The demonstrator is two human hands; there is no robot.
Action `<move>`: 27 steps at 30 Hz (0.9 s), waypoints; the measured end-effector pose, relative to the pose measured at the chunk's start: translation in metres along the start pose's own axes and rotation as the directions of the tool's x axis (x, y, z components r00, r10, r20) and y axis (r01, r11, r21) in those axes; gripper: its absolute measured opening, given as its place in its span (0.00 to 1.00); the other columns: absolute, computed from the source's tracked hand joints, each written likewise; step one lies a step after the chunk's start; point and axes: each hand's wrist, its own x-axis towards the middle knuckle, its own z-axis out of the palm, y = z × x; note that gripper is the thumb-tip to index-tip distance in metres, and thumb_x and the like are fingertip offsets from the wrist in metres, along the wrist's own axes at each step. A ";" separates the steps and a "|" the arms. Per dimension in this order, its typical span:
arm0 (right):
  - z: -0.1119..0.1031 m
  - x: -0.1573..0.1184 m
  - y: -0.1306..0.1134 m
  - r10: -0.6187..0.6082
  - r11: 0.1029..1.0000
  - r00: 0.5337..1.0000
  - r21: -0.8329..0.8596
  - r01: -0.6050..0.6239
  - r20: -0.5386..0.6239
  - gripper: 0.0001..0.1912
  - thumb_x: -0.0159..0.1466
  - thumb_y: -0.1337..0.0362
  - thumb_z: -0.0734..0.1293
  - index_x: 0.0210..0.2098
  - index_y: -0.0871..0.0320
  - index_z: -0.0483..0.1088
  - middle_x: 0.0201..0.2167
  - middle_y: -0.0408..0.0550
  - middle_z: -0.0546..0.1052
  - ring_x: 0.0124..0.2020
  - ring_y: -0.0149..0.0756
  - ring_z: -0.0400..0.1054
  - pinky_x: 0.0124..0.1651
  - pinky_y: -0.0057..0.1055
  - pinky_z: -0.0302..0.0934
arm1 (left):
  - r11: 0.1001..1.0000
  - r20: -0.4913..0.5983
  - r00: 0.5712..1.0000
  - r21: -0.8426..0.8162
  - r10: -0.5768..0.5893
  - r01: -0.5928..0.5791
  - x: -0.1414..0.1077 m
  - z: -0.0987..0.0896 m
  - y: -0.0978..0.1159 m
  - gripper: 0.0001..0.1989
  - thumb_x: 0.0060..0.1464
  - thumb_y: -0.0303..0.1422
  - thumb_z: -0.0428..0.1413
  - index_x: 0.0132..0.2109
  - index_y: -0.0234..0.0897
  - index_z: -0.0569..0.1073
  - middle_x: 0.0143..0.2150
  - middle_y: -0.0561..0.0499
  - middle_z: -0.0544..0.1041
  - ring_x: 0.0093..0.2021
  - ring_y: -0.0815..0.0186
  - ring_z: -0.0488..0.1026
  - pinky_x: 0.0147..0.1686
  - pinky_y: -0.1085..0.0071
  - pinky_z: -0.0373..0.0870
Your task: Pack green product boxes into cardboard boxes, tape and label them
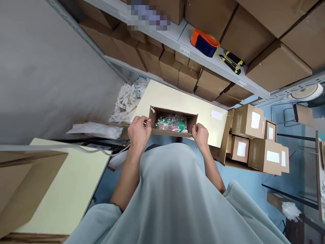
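Observation:
An uncovered cardboard box (170,133) stands at the near edge of a pale yellow table (167,93). Inside it lies a green and pink item (172,126) under clear bubble wrap; its kind is hard to make out. My left hand (140,132) grips the box's left end, fingers closed at the upper corner. At the right end, my right hand (201,135) pinches the corner with thumb and fingers. A white label sheet (216,115) lies flat on the table, right of the box.
A large carton (223,145) at the right holds several labelled boxes. Behind the table, a shelf (175,34) carries cartons, a tape dispenser (205,42) and utility knives (231,62). Crumpled white paper (127,101) is heaped at the left. A second table (68,183) stands lower left.

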 end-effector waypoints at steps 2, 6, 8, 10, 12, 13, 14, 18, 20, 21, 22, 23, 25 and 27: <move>-0.006 0.015 0.008 0.021 1.000 1.000 0.006 -0.021 -0.001 0.14 0.82 0.61 0.63 0.40 0.54 0.74 0.39 0.49 0.83 0.37 0.41 0.75 0.39 0.33 0.50 | 1.000 0.016 1.000 0.003 0.013 -0.014 0.018 0.010 0.015 0.08 0.70 0.37 0.56 0.43 0.42 0.78 0.47 0.42 0.79 0.42 0.52 0.75 0.49 0.59 0.70; -0.012 0.036 0.013 0.060 0.997 0.998 0.038 -0.060 0.003 0.13 0.82 0.61 0.63 0.41 0.54 0.75 0.38 0.50 0.83 0.37 0.42 0.75 0.38 0.33 0.50 | 0.999 0.053 0.998 0.021 0.040 -0.041 0.046 0.022 0.031 0.09 0.69 0.37 0.56 0.42 0.41 0.79 0.46 0.42 0.79 0.41 0.52 0.75 0.50 0.58 0.71; -0.012 0.043 0.009 0.073 0.996 0.997 0.050 -0.073 0.008 0.13 0.82 0.62 0.63 0.42 0.54 0.76 0.38 0.50 0.83 0.37 0.42 0.75 0.38 0.32 0.51 | 0.998 0.057 0.997 0.032 0.048 -0.050 0.059 0.026 0.032 0.09 0.69 0.37 0.56 0.43 0.42 0.80 0.45 0.42 0.79 0.42 0.51 0.76 0.50 0.58 0.71; -0.010 0.050 0.002 0.086 0.995 0.996 0.050 -0.087 0.016 0.13 0.82 0.62 0.63 0.42 0.54 0.76 0.38 0.50 0.83 0.37 0.42 0.76 0.38 0.32 0.51 | 0.998 0.055 0.997 0.035 0.051 -0.053 0.071 0.028 0.029 0.09 0.69 0.37 0.56 0.43 0.42 0.80 0.45 0.42 0.80 0.43 0.50 0.77 0.50 0.58 0.71; -0.007 0.055 -0.007 0.099 0.994 0.995 0.048 -0.100 0.027 0.12 0.82 0.62 0.63 0.43 0.54 0.76 0.39 0.50 0.84 0.38 0.42 0.77 0.38 0.32 0.51 | 0.998 0.058 0.997 0.034 0.048 -0.050 0.084 0.029 0.023 0.08 0.68 0.37 0.56 0.43 0.42 0.80 0.45 0.41 0.80 0.45 0.49 0.78 0.51 0.58 0.71; -0.006 0.057 -0.011 0.104 0.993 0.994 0.049 -0.105 0.032 0.12 0.82 0.62 0.63 0.43 0.54 0.76 0.39 0.50 0.84 0.38 0.42 0.77 0.38 0.32 0.52 | 0.998 0.063 0.997 0.034 0.043 -0.046 0.090 0.030 0.020 0.08 0.68 0.36 0.57 0.43 0.42 0.80 0.46 0.41 0.80 0.46 0.49 0.78 0.52 0.57 0.72; -0.005 0.060 -0.015 0.110 0.993 0.993 0.051 -0.111 0.034 0.11 0.82 0.62 0.64 0.43 0.54 0.76 0.40 0.50 0.84 0.39 0.42 0.78 0.39 0.32 0.52 | 0.999 0.071 0.997 0.034 0.038 -0.040 0.096 0.030 0.017 0.08 0.68 0.36 0.56 0.43 0.41 0.79 0.46 0.41 0.81 0.46 0.49 0.78 0.53 0.57 0.72; -0.008 0.072 -0.027 0.179 0.982 0.983 0.047 -0.181 0.046 0.09 0.82 0.60 0.66 0.47 0.55 0.77 0.43 0.53 0.85 0.42 0.44 0.80 0.41 0.32 0.59 | 1.000 0.123 0.992 0.011 0.011 -0.012 0.112 0.029 0.008 0.08 0.69 0.37 0.56 0.45 0.41 0.79 0.47 0.39 0.81 0.48 0.47 0.80 0.57 0.53 0.74; -0.012 0.082 -0.030 0.224 0.973 0.974 0.047 -0.225 0.024 0.11 0.82 0.57 0.67 0.55 0.56 0.78 0.49 0.56 0.85 0.46 0.47 0.81 0.44 0.33 0.63 | 1.000 0.143 0.990 -0.019 0.004 -0.001 0.112 0.030 0.005 0.11 0.68 0.38 0.59 0.51 0.38 0.79 0.51 0.37 0.82 0.54 0.44 0.81 0.61 0.50 0.75; -0.014 0.089 -0.031 0.241 0.969 0.970 0.045 -0.241 0.000 0.14 0.82 0.55 0.68 0.60 0.57 0.76 0.53 0.58 0.85 0.48 0.48 0.82 0.45 0.34 0.65 | 0.999 0.152 0.988 -0.032 0.005 0.000 0.110 0.031 0.004 0.17 0.66 0.39 0.62 0.57 0.37 0.78 0.54 0.35 0.81 0.58 0.42 0.80 0.63 0.49 0.75; -0.017 0.096 -0.032 0.251 0.967 0.968 0.042 -0.250 -0.028 0.18 0.82 0.54 0.69 0.65 0.58 0.75 0.57 0.61 0.83 0.50 0.49 0.82 0.46 0.35 0.66 | 0.999 0.164 0.986 -0.043 0.011 -0.004 0.107 0.032 0.002 0.24 0.65 0.40 0.64 0.63 0.34 0.76 0.58 0.32 0.80 0.62 0.40 0.79 0.66 0.47 0.75; -0.019 0.103 -0.032 0.254 0.967 0.966 0.037 -0.253 -0.053 0.22 0.81 0.53 0.70 0.68 0.57 0.73 0.61 0.62 0.81 0.51 0.50 0.82 0.47 0.36 0.68 | 0.999 0.178 0.984 -0.053 0.021 -0.012 0.102 0.033 0.000 0.32 0.63 0.40 0.66 0.69 0.31 0.72 0.62 0.29 0.78 0.66 0.38 0.77 0.68 0.45 0.74; -0.022 0.119 -0.033 0.246 0.969 0.966 0.030 -0.244 -0.074 0.24 0.81 0.53 0.71 0.71 0.56 0.73 0.64 0.64 0.79 0.52 0.51 0.82 0.50 0.38 0.70 | 0.997 0.215 0.975 -0.070 0.055 -0.041 0.091 0.034 -0.006 0.43 0.62 0.40 0.68 0.77 0.27 0.64 0.67 0.25 0.74 0.71 0.34 0.74 0.71 0.42 0.73; -0.023 0.134 -0.034 0.238 0.971 0.968 0.034 -0.236 -0.075 0.23 0.80 0.53 0.71 0.69 0.55 0.75 0.63 0.64 0.79 0.52 0.52 0.82 0.52 0.40 0.71 | 0.993 0.257 0.961 -0.090 0.098 -0.077 0.081 0.032 -0.015 0.47 0.63 0.39 0.68 0.80 0.26 0.60 0.69 0.23 0.72 0.73 0.32 0.73 0.73 0.40 0.72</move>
